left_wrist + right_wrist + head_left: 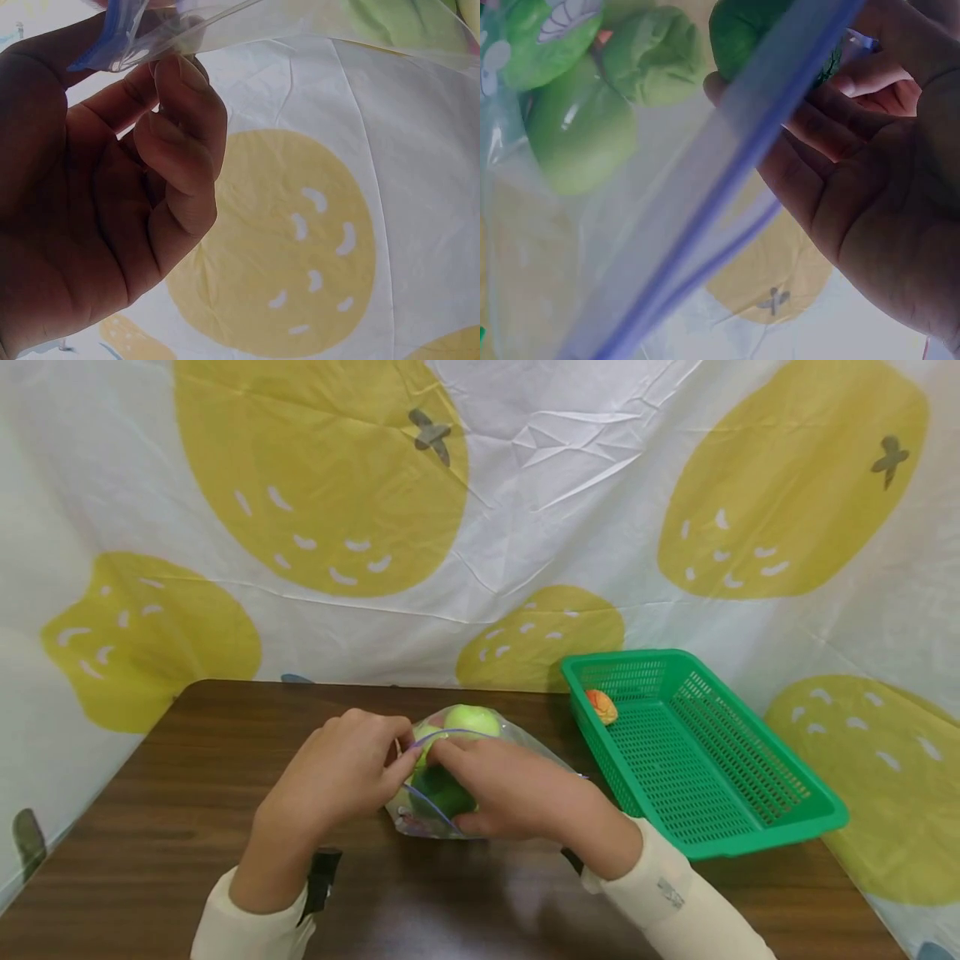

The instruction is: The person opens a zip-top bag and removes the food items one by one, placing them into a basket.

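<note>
A clear zip bag (420,828) with a blue-purple zip edge lies on the table, its mouth spread apart. My left hand (337,768) pinches the zip edge at the left between thumb and fingers. My right hand (517,777) reaches into the mouth, fingers curled round a dark green toy vegetable (742,34); its exact kind is unclear. Inside the bag sit a light green round piece (472,720), a smooth pale green fruit (581,142), a crinkled light green cabbage-like toy (654,56) and a bright green piece (547,45) with a pale patterned mark.
A green perforated plastic basket (750,846) stands right of the bag, with an orange-yellow toy (602,707) in its far left corner. The brown wooden table (187,777) ends at a white curtain (360,643) printed with yellow lemons.
</note>
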`<act>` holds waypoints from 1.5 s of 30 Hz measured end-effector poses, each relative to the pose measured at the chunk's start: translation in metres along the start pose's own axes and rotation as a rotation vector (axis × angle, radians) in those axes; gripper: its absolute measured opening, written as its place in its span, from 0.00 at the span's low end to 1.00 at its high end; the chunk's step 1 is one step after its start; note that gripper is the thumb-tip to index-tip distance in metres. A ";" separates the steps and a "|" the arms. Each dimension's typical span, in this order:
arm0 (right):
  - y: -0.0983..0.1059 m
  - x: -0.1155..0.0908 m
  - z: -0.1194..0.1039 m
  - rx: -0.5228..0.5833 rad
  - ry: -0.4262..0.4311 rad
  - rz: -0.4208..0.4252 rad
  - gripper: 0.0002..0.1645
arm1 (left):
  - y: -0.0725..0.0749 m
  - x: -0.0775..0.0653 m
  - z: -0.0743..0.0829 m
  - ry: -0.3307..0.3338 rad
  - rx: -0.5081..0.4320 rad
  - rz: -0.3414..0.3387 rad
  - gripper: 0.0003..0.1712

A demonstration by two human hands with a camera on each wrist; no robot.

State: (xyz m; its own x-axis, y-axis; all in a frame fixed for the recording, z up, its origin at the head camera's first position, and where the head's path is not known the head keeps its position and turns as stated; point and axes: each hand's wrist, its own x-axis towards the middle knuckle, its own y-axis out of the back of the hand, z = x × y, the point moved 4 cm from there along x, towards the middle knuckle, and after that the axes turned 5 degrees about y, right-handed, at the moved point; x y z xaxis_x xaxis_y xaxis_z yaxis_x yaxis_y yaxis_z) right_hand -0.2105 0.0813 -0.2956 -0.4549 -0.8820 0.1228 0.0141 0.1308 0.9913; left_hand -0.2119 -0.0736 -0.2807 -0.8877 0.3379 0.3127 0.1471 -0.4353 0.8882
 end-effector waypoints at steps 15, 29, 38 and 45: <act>0.023 -0.015 -0.004 -0.008 -0.090 -0.017 0.33 | 0.000 0.000 0.000 0.001 -0.008 -0.014 0.06; 0.067 -0.041 -0.013 0.021 -0.124 0.087 0.37 | 0.001 -0.001 -0.001 -0.015 -0.009 0.008 0.06; 0.090 -0.048 0.003 -0.049 -0.137 0.134 0.37 | 0.002 -0.001 -0.002 -0.014 -0.004 0.016 0.05; 0.101 -0.052 0.035 -0.079 -0.198 0.172 0.37 | 0.003 -0.002 -0.001 -0.019 -0.010 0.021 0.05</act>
State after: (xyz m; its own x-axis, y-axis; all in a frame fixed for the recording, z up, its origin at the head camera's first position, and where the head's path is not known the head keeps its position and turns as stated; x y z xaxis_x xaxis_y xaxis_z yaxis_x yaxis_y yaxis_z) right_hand -0.2167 0.1567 -0.2036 -0.6052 -0.7429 0.2860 0.1724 0.2284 0.9582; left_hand -0.2099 -0.0770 -0.2791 -0.8759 0.3448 0.3375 0.1608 -0.4509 0.8780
